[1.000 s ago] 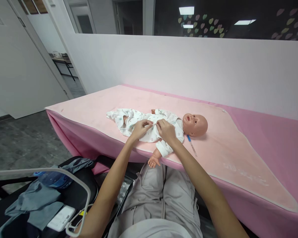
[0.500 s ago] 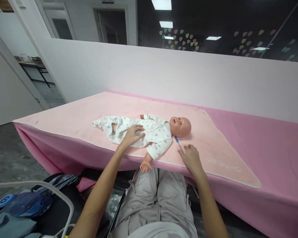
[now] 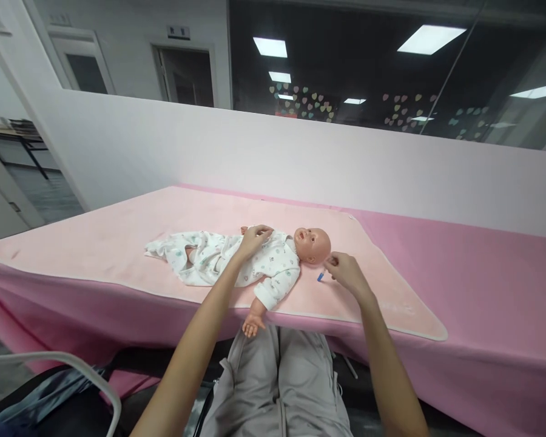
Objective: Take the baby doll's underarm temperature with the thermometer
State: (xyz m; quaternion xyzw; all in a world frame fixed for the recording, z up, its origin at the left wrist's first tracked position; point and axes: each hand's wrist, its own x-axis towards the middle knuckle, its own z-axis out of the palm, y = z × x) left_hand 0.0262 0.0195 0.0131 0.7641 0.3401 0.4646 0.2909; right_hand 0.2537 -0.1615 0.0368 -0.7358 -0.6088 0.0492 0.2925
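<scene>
A baby doll (image 3: 279, 258) in white printed clothes lies on its back, its head toward the right and one arm hanging over the near edge. On its chest rests my left hand (image 3: 253, 240), fingers stretched out and holding nothing. Close beside the doll's head, my right hand (image 3: 346, 270) pinches a slim white stick with a blue end, which looks like a digital thermometer (image 3: 321, 276). The blue end points down and toward me, just above or touching the mat; I cannot tell which. My fingers hide the stick's other end.
A pale pink mat (image 3: 131, 212) lies under the doll on a pink-covered table (image 3: 495, 273). Behind stands a low white wall (image 3: 346, 167) with dark glass above. At lower left, a curved pale bar (image 3: 82, 376) is near my left arm.
My right hand has picked up the thermometer from the mat and turned it, moving up beside the doll's head. My left hand has slid from the doll's belly to its chest. The view has shifted.
</scene>
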